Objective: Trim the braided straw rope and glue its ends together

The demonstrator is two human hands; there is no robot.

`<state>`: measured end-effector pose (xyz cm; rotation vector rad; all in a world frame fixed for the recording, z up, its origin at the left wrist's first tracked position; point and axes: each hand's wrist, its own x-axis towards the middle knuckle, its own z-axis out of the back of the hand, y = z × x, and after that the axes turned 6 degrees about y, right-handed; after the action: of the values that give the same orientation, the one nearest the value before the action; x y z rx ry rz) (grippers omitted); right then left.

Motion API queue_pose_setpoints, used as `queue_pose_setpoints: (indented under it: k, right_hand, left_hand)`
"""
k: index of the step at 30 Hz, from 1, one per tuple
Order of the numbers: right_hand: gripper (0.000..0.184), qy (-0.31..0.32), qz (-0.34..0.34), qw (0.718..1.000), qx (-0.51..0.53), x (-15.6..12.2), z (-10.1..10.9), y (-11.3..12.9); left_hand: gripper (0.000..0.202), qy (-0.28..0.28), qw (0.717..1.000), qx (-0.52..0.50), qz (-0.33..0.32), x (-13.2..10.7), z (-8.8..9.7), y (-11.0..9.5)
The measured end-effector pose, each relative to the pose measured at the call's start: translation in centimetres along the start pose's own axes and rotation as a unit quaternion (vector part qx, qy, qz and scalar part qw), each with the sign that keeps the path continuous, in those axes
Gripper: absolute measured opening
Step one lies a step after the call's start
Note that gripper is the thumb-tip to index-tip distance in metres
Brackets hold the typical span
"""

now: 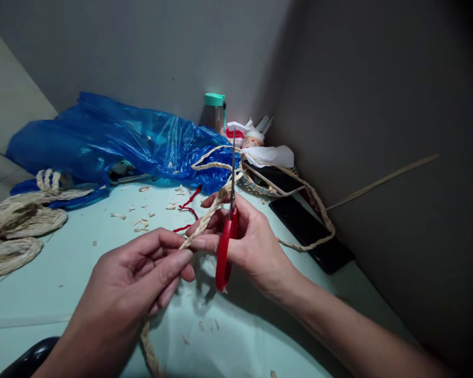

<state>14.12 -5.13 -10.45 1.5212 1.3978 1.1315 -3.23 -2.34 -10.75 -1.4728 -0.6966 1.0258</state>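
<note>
A pale braided straw cord (205, 220) runs between my two hands. My left hand (130, 281) is closed, pinching the cord between thumb and fingertips. Part of the cord hangs below that hand toward the bottom edge. My right hand (258, 244) holds red-handled scissors (226, 244) with the blades pointing up and away. The thumb and fingers of this same hand also pinch the cord, just beside the left fingertips. Beyond the right hand the cord loops over the things at the back and down the right side. Whether the blades are fully together cannot be made out.
A crumpled blue plastic bag (114, 139) spreads along the back wall, near a bottle with a green lid (215, 107). Bundled straw strands (13, 223) lie left. A black phone (305, 231) rests on the right. Straw scraps and red yarn (189, 207) lie on the table (82, 226).
</note>
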Motion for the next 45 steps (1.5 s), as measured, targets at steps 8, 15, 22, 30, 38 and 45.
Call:
queue_pose_setpoints:
  k: [8, 15, 22, 30, 38, 45]
  right_hand:
    - [0.040, -0.043, 0.005, 0.999, -0.012, -0.1, 0.4, 0.3]
    - [0.035, -0.044, 0.043, 0.998, 0.023, 0.2, 0.9, 0.1]
    - [0.039, 0.004, -0.015, 0.999, 0.028, 0.1, 0.5, -0.1]
    - [0.037, 0.038, -0.019, 0.999, 0.017, 0.1, 0.4, 0.1]
    - [0.037, 0.018, 0.004, 0.998, -0.059, 0.1, 0.3, 0.4]
    - [0.032, 0.010, 0.159, 0.869, -0.469, -0.7, 1.5, 0.7]
  left_hand:
    - [0.026, 0.016, 0.999, 0.004, 0.047, -0.7, -0.9, -1.4]
    - [0.027, 0.080, 0.995, -0.009, 0.051, -0.5, -0.8, -1.3]
    - [0.029, 0.085, 0.994, -0.026, 0.059, -0.6, -0.5, -0.7]
    - [0.031, 0.113, 0.987, -0.103, 0.055, 0.0, -0.2, 0.1]
    - [0.022, 0.109, 0.982, -0.146, 0.049, 0.2, -0.3, 0.0]
    - [0.024, 0.016, 0.982, -0.188, -0.009, 0.2, 0.3, -2.0]
